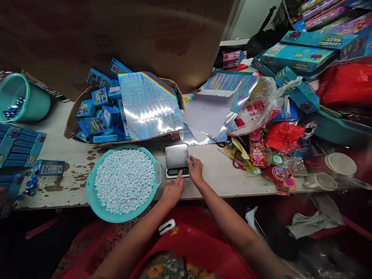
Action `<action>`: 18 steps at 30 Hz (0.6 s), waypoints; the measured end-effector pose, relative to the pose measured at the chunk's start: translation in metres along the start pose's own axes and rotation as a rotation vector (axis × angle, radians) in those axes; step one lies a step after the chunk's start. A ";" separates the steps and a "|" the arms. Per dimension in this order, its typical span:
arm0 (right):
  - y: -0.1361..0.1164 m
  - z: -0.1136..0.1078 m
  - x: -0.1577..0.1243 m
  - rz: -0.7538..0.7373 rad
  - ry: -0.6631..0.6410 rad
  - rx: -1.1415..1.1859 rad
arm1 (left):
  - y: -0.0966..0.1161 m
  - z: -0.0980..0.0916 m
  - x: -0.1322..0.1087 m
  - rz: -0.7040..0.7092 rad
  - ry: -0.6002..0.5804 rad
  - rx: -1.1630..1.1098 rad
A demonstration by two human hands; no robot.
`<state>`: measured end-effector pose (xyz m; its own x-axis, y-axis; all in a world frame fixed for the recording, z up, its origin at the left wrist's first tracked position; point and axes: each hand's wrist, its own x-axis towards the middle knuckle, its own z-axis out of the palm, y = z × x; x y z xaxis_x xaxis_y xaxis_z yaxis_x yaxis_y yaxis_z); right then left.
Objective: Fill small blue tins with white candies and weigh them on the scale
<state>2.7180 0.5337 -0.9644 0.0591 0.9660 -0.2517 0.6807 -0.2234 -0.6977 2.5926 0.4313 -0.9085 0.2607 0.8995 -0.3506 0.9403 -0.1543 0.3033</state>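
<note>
A small digital scale (177, 158) with a bare metal plate lies on the bench in front of me. My left hand (173, 191) reaches to its front panel, index finger stretched out onto the buttons and the other fingers partly curled; it holds nothing. Around the scale's right edge, my right hand (195, 169) is closed with bent fingers. Left of the scale stands a turquoise basin (90, 195) full of small pale-blue candy-like pieces (124, 180). The scale's display is too small to read.
Behind the basin, a cardboard box (71, 126) holds blue printed cartons, with a shiny holographic sheet (151, 106) over it. More sheets (209, 116) lie right of it. Packets and bags (257, 149) crowd the right side. A turquoise bucket (36, 102) stands far left.
</note>
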 end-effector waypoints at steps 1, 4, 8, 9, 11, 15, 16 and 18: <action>0.001 -0.002 0.000 -0.002 -0.005 0.015 | -0.001 0.001 0.002 -0.006 -0.011 -0.015; 0.005 -0.007 -0.002 -0.007 -0.013 0.058 | -0.004 0.002 0.007 -0.012 -0.029 -0.063; 0.007 -0.012 -0.004 -0.013 -0.014 0.117 | -0.002 0.000 0.012 -0.016 -0.067 -0.101; 0.007 -0.013 -0.004 -0.013 -0.011 0.132 | 0.000 -0.002 0.013 -0.015 -0.072 -0.098; 0.004 -0.016 -0.004 -0.006 0.005 0.159 | 0.004 -0.007 0.015 -0.007 -0.059 -0.081; -0.019 -0.024 -0.008 0.011 0.081 0.187 | -0.011 -0.026 0.001 0.023 0.087 -0.080; -0.033 -0.026 -0.010 -0.016 0.098 0.193 | -0.024 -0.032 -0.010 0.036 0.176 -0.091; -0.071 -0.024 -0.014 -0.156 0.120 0.205 | -0.060 -0.042 -0.042 -0.007 0.411 -0.098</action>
<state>2.6866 0.5391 -0.8953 0.0597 0.9965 -0.0583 0.5273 -0.0811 -0.8458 2.5166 0.4202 -0.8750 0.1269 0.9916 0.0239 0.9114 -0.1260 0.3918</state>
